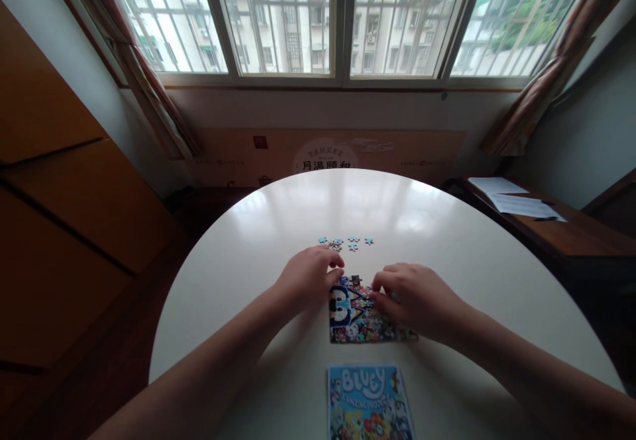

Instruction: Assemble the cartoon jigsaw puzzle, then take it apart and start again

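Observation:
A partly assembled jigsaw puzzle (348,330) lies on the white round table, with a blue cartoon dog face on its left and many small figures around it. My left hand (311,273) rests at its upper left corner, fingers loosely curled, thumb and index finger apart with nothing visible between them. At the upper right edge, my right hand (417,295) has thumb and fingertips pinched together at the puzzle, on what looks like a jigsaw piece, mostly hidden. Part of the puzzle's right side is under this hand. Several loose jigsaw pieces (353,247) lie beyond my left hand.
Nearest me on the table (228,274) lies a blue picture sheet or box (368,403) marked "BLUEY". A brown desk (571,234) with papers (529,207) and dark pens stands at right. Orange-brown cabinets (54,248) stand at left, and barred windows are ahead.

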The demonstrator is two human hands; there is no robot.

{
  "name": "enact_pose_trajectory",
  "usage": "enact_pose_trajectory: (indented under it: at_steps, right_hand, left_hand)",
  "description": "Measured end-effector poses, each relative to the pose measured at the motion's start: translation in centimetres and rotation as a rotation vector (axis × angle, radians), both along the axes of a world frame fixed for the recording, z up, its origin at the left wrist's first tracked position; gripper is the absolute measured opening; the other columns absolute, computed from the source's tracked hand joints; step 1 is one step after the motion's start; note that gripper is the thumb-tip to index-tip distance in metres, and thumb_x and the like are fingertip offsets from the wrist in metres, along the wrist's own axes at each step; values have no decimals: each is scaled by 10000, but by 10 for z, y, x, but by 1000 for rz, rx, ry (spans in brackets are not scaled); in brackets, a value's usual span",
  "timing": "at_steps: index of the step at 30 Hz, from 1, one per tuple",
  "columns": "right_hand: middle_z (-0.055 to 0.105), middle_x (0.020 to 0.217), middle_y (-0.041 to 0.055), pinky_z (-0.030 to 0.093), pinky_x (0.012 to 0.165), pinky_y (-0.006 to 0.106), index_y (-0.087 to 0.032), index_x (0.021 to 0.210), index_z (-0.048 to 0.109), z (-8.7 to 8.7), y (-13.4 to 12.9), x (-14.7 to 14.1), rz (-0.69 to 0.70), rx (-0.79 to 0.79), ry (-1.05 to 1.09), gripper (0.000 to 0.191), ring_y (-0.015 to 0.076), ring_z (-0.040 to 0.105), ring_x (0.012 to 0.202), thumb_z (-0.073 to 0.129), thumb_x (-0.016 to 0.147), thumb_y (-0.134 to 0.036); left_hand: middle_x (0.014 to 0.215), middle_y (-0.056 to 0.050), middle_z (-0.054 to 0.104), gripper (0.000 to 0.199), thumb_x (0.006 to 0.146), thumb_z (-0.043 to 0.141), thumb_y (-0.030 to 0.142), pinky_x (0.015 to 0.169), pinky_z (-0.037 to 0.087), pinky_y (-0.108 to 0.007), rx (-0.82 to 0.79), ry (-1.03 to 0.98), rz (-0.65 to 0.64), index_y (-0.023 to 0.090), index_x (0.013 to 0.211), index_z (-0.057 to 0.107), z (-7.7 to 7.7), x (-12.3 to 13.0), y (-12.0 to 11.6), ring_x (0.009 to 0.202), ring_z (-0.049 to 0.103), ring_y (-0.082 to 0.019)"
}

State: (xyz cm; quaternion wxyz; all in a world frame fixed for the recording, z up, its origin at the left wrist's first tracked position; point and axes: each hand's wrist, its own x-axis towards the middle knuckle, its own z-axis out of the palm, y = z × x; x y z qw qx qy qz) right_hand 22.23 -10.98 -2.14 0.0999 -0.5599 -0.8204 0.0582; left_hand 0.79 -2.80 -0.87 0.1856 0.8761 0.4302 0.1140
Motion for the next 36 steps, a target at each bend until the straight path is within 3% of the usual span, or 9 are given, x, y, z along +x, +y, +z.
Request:
enact_pose_trajectory:
  at_steps: [2, 5, 8, 11, 13, 18, 25, 30, 36]
  right_hand:
    - [656, 712, 33, 306, 568, 269, -196, 739, 669, 2, -2, 0, -46, -40, -14, 302, 130, 553, 628, 537, 954, -363]
    - [646, 672, 22, 252, 555, 269, -183, 670, 634, 2, 1, 4, -111, -51, -8, 316, 115, 532, 605, 567, 935, -343]
    - [686, 765, 4, 336, 608, 261, -215, 801, 701, -3, 10, 10, -141, -21, 139, 194, 117, 581, 678, 584, 922, -311]
    - [712, 915, 11, 431, 697, 263, -253, 1024, 743, -13, 21, 11, -80, -5, 330, 200, 111, 610, 740, 571, 930, -292]
    - [710, 965, 29, 463, 746, 271, -247, 1071, 749, -21, 27, 9, -19, -2, 398, 231, 120, 623, 792, 571, 929, -279]
    - [702, 958, 29, 478, 829, 292, -253, 999, 775, -34, 34, 3, 57, 16, 446, 179, 144, 624, 909, 624, 903, -261]
    - [685, 882, 14, 462, 768, 282, -239, 868, 774, -32, 37, 0, 33, -27, 482, 87, 127, 600, 826, 688, 867, -254]
    - [681, 833, 12, 447, 727, 262, -224, 833, 765, -29, 35, -3, 22, -33, 509, 78, 121, 585, 801, 691, 859, -233]
    - [688, 830, 6, 461, 702, 234, -207, 826, 755, -31, 31, -1, 161, 51, 533, 80, 99, 599, 753, 679, 853, -203]
  left_hand:
    - [999, -75, 723, 161, 899, 611, 243, 731, 497, -337, 71, 31, -8, 190, 935, 759, 7, -1, -6, 844, 632, -213]
    - [916, -59, 716, 192, 896, 569, 138, 734, 501, -324, 165, 135, -148, 186, 882, 755, 17, 2, -25, 834, 634, -200]
    - [928, -66, 701, 221, 827, 585, 63, 714, 513, -323, 173, 285, -272, 163, 964, 727, 21, 12, -51, 827, 621, -208]
    - [995, -115, 680, 288, 823, 530, 34, 685, 534, -346, 113, 481, -228, 112, 1042, 700, 20, 24, -73, 901, 616, -259]
    - [1047, -142, 663, 346, 841, 486, 35, 691, 546, -359, 99, 555, -189, 89, 1126, 677, 19, 29, -81, 952, 605, -279]
    - [1145, -161, 636, 428, 889, 451, 100, 751, 558, -409, 147, 593, -177, 85, 1284, 616, 13, 28, -82, 993, 576, -293]
    - [1187, -175, 625, 473, 902, 427, 124, 782, 558, -434, 166, 584, -172, 70, 1348, 574, 4, 25, -80, 1025, 561, -305]
    - [1202, -184, 618, 468, 897, 425, 108, 759, 562, -438, 185, 596, -184, 76, 1333, 590, 1, 24, -81, 1033, 566, -316]
    - [1137, -169, 635, 431, 894, 446, 91, 705, 556, -372, 171, 615, -190, 89, 1286, 626, 5, 25, -81, 979, 583, -287]
